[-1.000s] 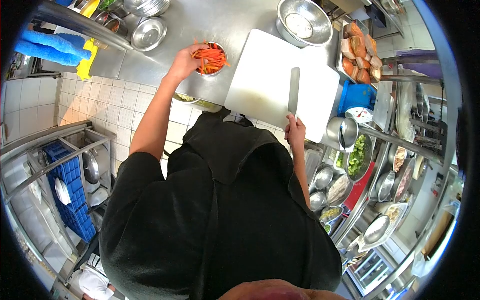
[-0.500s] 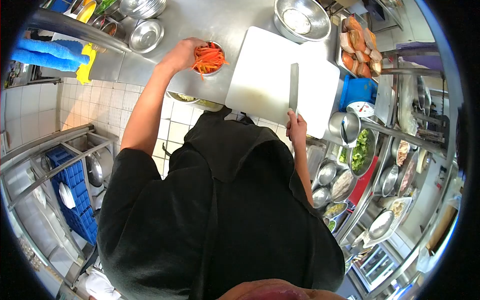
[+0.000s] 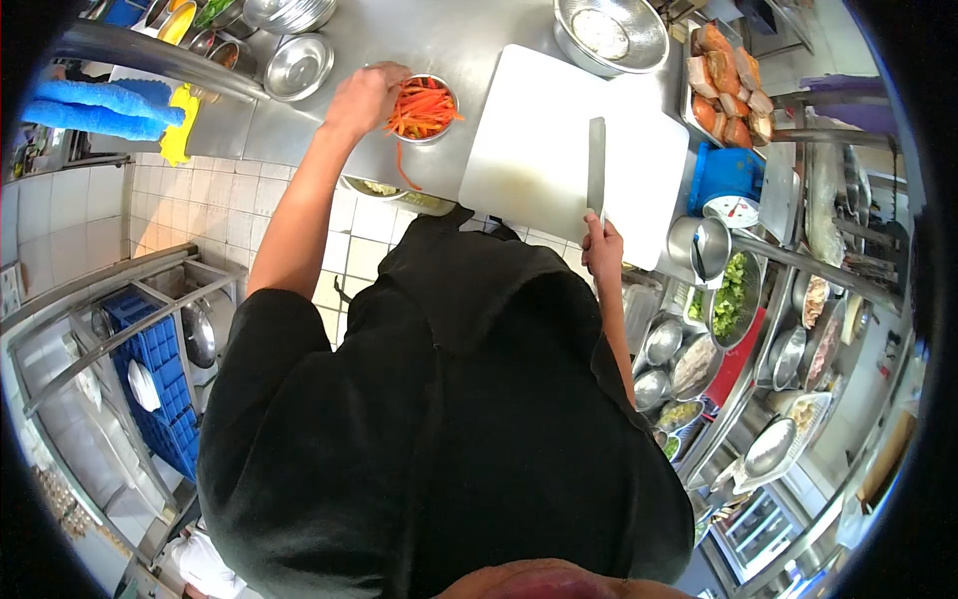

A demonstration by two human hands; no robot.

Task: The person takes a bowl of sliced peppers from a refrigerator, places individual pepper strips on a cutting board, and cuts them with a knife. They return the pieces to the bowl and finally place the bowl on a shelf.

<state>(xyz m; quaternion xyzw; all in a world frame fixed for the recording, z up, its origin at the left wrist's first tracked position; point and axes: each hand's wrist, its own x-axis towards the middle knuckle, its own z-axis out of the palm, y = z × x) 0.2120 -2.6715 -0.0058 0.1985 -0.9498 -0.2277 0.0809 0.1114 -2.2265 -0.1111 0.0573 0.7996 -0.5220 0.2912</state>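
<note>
Steel bowl (image 3: 571,42) by white board (image 3: 534,140); R hand (image 3: 603,246) grips knife (image 3: 597,165); L hand (image 3: 367,98) by carrot bowl (image 3: 458,104), grip unclear.

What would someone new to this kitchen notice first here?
Probably the bright orange and red strips heaped in a small metal bowl, with the left hand beside it. Next, the large white cutting board, over which the right hand holds a long knife. Beyond the board's far right corner, chunks of browned meat fill a tray.

Meat chunks (image 3: 726,75) in tray (image 3: 688,108) near blue scale (image 3: 723,175); crate (image 3: 150,349) on rack (image 3: 75,379).
</note>
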